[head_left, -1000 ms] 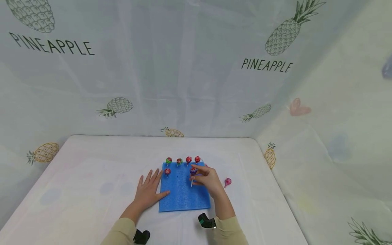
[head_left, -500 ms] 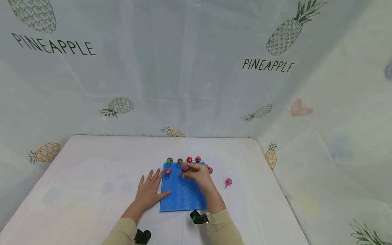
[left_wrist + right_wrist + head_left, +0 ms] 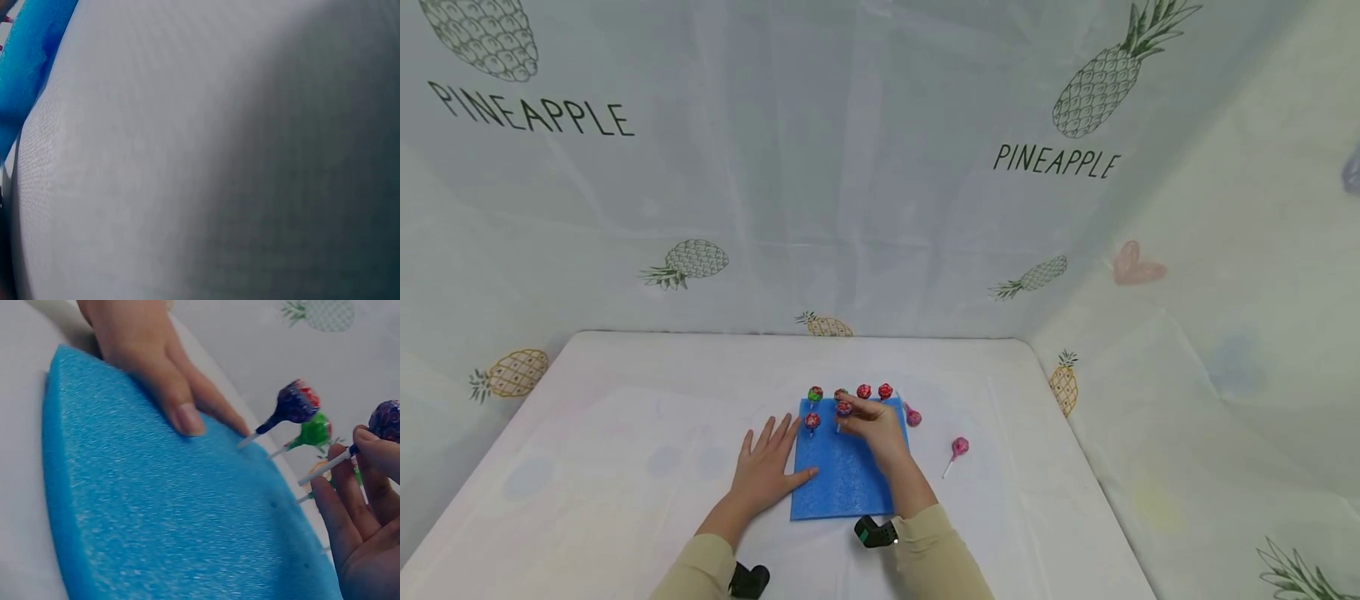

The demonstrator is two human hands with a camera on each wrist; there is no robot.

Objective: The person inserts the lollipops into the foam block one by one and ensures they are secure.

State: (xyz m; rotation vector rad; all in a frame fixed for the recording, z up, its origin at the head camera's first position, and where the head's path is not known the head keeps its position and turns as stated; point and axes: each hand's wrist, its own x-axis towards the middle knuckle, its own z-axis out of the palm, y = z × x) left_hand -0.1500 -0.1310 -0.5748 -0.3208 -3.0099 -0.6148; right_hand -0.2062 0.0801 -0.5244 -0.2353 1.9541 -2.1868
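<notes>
My right hand [image 3: 880, 429] pinches a lollipop [image 3: 843, 408] in a dark blue and red wrapper, thumb at its head. Its white stick slants down towards a blue foam block [image 3: 835, 487]; whether the tip touches I cannot tell. Spread flat, my left hand [image 3: 762, 468] rests at the block's left side, its thumb on the foam. Lollipops stand along the far edge: a green one [image 3: 816, 392], a red-green one [image 3: 841, 393] partly hidden by my fingers, and two red ones [image 3: 864, 390]. Nearer, at the left, stands a blue-red lollipop [image 3: 299, 401]. Small holes [image 3: 273, 504] show in the foam.
Two pink lollipops lie loose right of the block, one [image 3: 913, 417] beside its edge and another [image 3: 960, 447] farther off. White cloth covers the table [image 3: 662, 400]. A pineapple-print curtain [image 3: 880, 208] hangs behind. Black cameras [image 3: 874, 532] sit at both wrists.
My right hand has carried the lollipop leftward over the block, to just right of the standing blue-red one. The pink lollipops came more into sight. My left hand stays put.
</notes>
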